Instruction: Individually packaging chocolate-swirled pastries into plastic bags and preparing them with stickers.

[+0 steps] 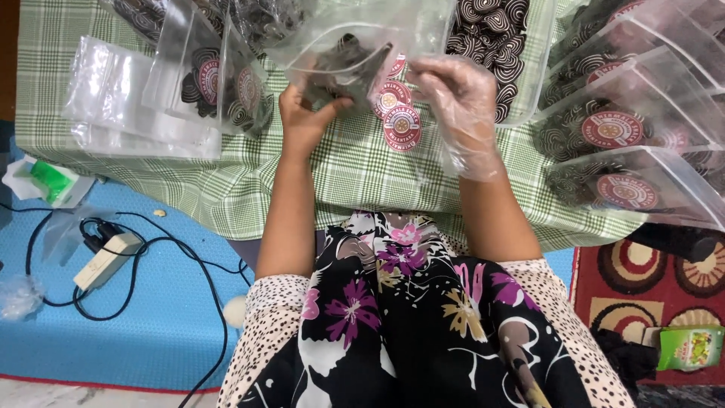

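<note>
Bare left hand (306,113) gripping clear zip bag (355,41) of dark swirl cookies, gloved right hand (457,98) pinching its right side, above green checked cloth (355,174)

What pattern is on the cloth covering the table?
A green and white check on the woven tablecloth, clearest in the head view.

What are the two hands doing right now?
Left hand: closed on the clear plastic bag.
Right hand: in a clear glove, pinching the bag's edge.
</note>
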